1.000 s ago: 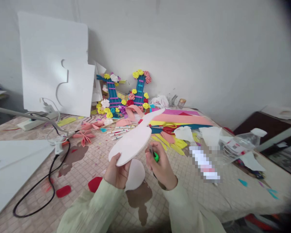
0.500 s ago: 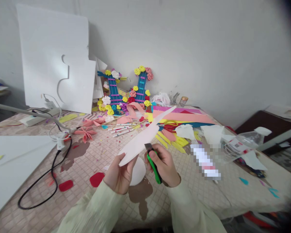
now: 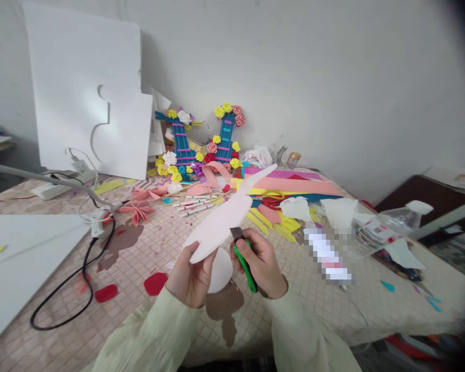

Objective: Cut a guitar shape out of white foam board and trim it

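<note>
A white foam board cutout (image 3: pixel 220 222), broad at the near end and tapering to a curved tip, is pinched at its lower end by my left hand (image 3: pixel 190 268). My right hand (image 3: pixel 261 263) grips a green utility knife (image 3: pixel 246 266) with its dark blade out, right by the cutout's right edge. Whether the blade touches the foam I cannot tell. Below the cutout, a rounded white piece (image 3: pixel 220 271) lies on the table, partly hidden by my left hand.
Flower-trimmed blue shapes (image 3: pixel 225 137) stand against the wall. Markers (image 3: pixel 196 207), coloured paper strips (image 3: pixel 290 183) and red scissors (image 3: pixel 272 200) lie behind my hands. At left are a black cable (image 3: pixel 86 268) and a white board (image 3: pixel 31 258); at right, a plastic bottle (image 3: pixel 387 227).
The cutout's far tip has swung slightly left and down, and its broad face shows a little more. Both hands keep their grips and stay almost in place.
</note>
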Tool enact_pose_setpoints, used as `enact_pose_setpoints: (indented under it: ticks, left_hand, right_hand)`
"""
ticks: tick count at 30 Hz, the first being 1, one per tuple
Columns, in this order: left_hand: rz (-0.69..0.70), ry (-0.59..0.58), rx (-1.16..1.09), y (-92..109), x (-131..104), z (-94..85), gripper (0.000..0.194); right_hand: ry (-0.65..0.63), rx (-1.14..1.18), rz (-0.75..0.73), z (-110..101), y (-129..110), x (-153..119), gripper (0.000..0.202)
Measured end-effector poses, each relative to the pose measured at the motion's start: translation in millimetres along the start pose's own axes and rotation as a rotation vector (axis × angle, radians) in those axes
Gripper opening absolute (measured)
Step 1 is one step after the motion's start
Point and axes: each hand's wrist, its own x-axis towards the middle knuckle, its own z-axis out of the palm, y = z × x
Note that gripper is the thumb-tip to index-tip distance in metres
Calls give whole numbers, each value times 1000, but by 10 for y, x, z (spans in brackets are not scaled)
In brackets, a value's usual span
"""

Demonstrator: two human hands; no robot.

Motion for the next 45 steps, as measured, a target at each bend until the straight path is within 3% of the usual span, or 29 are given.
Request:
enact_pose_setpoints:
  ticks: [15, 20, 24, 28, 31, 36, 45]
  left_hand:
    - [81, -10, 56, -60, 51, -80, 40]
    - [116, -115, 46, -85, 126, -255, 54]
    - [49, 58, 99, -179, 249, -413, 54]
    - [-59, 165, 136, -342, 362, -511, 46]
    - [-149, 169, 135, -417, 400, -560, 39]
    - [-307, 153, 127, -379, 362, -612, 42]
    - [-321, 140, 47, -324, 370, -759, 54]
  right_hand:
    - [-29, 28, 48, -24, 18, -31, 21]
    - [156, -122, 22, -246, -43, 5, 27]
    - [314, -269, -27, -505, 45, 54, 30]
    - [366, -407, -104, -658, 250, 66, 27]
    - [370, -544, -76, -702, 402, 46, 32]
    - [244, -649, 77, -725, 548, -13, 31]
    - [391, -763, 71, -777, 713, -149, 37]
